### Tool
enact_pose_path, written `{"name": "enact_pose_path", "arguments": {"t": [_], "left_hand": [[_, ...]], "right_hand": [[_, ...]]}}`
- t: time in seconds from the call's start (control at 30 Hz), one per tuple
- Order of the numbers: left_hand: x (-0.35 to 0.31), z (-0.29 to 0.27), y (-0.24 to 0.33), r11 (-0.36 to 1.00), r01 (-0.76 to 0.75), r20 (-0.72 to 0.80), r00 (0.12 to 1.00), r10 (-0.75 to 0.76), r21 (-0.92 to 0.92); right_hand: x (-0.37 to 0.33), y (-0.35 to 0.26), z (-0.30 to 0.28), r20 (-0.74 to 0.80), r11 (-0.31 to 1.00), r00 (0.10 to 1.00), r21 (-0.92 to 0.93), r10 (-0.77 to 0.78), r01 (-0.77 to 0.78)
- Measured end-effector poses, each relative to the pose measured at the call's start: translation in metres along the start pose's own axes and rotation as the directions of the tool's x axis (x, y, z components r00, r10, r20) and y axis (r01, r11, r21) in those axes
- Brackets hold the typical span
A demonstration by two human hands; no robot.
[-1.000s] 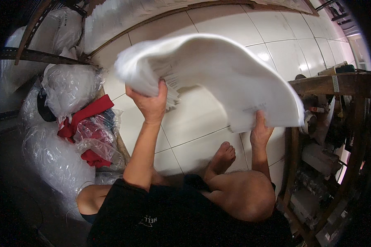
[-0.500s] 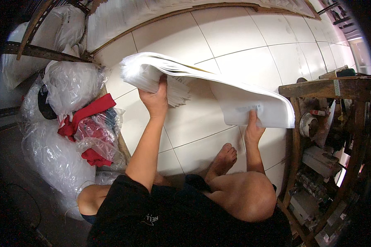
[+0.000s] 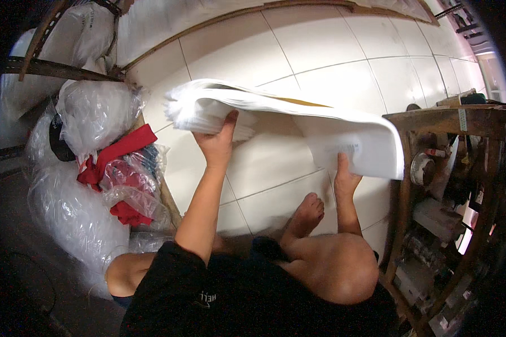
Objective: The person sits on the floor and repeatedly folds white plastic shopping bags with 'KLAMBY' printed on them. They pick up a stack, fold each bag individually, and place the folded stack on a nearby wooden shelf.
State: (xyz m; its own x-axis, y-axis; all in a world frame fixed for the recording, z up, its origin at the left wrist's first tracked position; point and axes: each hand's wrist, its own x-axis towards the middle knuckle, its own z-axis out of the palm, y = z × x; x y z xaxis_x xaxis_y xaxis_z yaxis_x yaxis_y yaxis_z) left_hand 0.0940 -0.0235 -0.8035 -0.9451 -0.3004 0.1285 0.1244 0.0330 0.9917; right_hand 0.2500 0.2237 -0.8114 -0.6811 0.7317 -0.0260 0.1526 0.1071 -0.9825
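Observation:
A thick stack of white, slightly see-through sheets hangs between my two hands above the floor. They look like plastic bags or film, but I cannot tell which. My left hand is closed round the folded, fanned-out left end, its thumb on the near side. At the other end my right hand grips the curled-down edge, thumb on the near face and fingers hidden behind. Faint print shows by that thumb. A thin yellow-brown strip peeks out between the layers along the top.
To the left lie clear plastic bags, with red cloth among them. A wooden frame holding metal parts stands close on the right. White packs line the far side of the tiled floor. My bare foot rests below the stack.
My left hand and its end of the stack have dropped a little toward me and look blurred. More of the yellow-brown strip shows. The right hand has barely moved.

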Motion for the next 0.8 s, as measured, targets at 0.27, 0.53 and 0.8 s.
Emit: {"name": "enact_pose_path", "arguments": {"t": [0.27,0.53,0.8], "left_hand": [[0.013,0.004,-0.002,0.999,-0.053,-0.007,0.999,0.053,-0.013],[0.045,0.012,0.012,0.997,-0.011,-0.022,1.0,0.013,0.082],[0.079,-0.011,0.081,0.922,0.375,0.065,0.922,-0.381,0.093]], "right_hand": [[0.011,0.007,0.011,-0.152,0.996,0.988,0.083,-0.005,0.018],[0.072,-0.034,-0.002,-0.032,0.913,0.927,-0.187,-0.375,0.363],[0.12,-0.222,0.011,0.369,0.715,0.878,-0.52,-0.307,0.468]]}}
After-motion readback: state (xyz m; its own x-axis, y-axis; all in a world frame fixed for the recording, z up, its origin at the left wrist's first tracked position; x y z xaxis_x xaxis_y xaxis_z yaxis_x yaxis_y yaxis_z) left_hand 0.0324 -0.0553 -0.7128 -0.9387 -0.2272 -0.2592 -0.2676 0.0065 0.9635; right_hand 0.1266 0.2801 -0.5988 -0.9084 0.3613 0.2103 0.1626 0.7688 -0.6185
